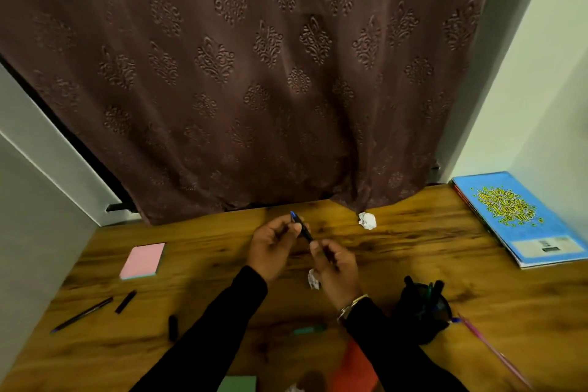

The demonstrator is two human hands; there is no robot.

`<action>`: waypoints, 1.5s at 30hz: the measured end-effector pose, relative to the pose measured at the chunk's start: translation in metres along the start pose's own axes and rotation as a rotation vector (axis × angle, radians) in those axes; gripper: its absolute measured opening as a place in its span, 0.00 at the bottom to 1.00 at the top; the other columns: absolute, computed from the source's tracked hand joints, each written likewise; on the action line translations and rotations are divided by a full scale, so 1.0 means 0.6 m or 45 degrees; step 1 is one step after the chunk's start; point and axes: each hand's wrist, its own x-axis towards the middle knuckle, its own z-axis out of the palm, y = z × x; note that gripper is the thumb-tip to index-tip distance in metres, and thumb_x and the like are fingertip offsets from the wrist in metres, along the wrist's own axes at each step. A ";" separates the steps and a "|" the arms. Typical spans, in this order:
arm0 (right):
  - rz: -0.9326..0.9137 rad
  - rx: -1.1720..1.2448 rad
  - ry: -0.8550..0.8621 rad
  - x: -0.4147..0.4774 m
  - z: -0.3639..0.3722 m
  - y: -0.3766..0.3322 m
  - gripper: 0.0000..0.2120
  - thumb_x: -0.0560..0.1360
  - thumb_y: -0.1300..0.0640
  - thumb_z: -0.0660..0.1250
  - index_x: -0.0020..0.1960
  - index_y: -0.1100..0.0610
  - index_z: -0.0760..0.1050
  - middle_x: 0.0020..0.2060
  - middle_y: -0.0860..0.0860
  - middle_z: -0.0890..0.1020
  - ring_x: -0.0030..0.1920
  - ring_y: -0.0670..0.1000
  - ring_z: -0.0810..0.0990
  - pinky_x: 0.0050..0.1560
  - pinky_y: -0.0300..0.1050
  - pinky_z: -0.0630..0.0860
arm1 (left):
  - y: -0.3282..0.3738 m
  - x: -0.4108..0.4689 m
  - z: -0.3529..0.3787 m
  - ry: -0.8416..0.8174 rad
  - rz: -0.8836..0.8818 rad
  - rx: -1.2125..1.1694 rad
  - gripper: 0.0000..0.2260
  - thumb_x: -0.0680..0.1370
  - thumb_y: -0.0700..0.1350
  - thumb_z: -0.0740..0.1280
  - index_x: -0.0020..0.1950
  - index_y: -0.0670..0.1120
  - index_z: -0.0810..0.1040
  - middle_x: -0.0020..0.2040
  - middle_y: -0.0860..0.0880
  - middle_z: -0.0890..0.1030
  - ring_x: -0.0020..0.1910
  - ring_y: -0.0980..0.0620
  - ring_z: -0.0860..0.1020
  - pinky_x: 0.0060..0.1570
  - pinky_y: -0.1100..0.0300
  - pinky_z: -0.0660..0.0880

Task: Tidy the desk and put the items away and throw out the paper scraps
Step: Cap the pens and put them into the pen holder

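Both of my hands hold one dark pen with a blue tip (302,227) above the middle of the wooden desk (413,242). My left hand (273,248) grips its upper end and my right hand (337,267) grips its lower end. A crumpled paper scrap (367,220) lies near the curtain, and another scrap (313,278) lies just under my right hand. A black pen holder (423,309) with several pens stands to the right of my right wrist.
A pink sticky-note pad (143,260), a loose pen (82,314), a dark cap (125,301) and a black marker (172,327) lie on the left. Blue books (521,219) are stacked at the right. A pink pencil (496,353), red paper (353,366) and green pad (237,384) lie near the front edge.
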 end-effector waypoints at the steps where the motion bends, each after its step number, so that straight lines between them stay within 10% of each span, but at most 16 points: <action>1: 0.041 0.022 -0.015 0.001 0.000 -0.001 0.11 0.80 0.53 0.63 0.42 0.58 0.78 0.28 0.47 0.73 0.29 0.49 0.70 0.30 0.43 0.68 | 0.001 -0.001 0.000 -0.003 -0.004 -0.004 0.06 0.81 0.38 0.64 0.53 0.40 0.81 0.47 0.50 0.85 0.49 0.54 0.83 0.48 0.63 0.77; 17: 0.008 0.042 -0.011 0.011 0.003 -0.026 0.13 0.79 0.53 0.66 0.42 0.63 0.78 0.30 0.58 0.74 0.27 0.52 0.69 0.26 0.43 0.66 | 0.006 0.000 -0.004 0.067 0.004 -0.060 0.07 0.81 0.38 0.64 0.54 0.43 0.81 0.50 0.45 0.85 0.53 0.48 0.83 0.55 0.53 0.78; 33: -0.036 0.053 0.029 0.014 -0.010 -0.029 0.12 0.78 0.53 0.67 0.42 0.62 0.77 0.28 0.45 0.76 0.30 0.46 0.73 0.31 0.42 0.70 | 0.001 0.010 0.008 0.003 0.093 0.002 0.09 0.80 0.38 0.66 0.50 0.50 0.84 0.50 0.44 0.85 0.53 0.45 0.83 0.56 0.50 0.79; 45: -0.036 -0.009 -0.097 0.018 -0.016 -0.019 0.11 0.79 0.53 0.66 0.39 0.54 0.79 0.27 0.48 0.77 0.26 0.45 0.72 0.29 0.42 0.68 | -0.008 0.009 0.006 -0.023 0.098 0.037 0.06 0.80 0.38 0.66 0.52 0.38 0.81 0.50 0.43 0.84 0.51 0.47 0.82 0.55 0.51 0.79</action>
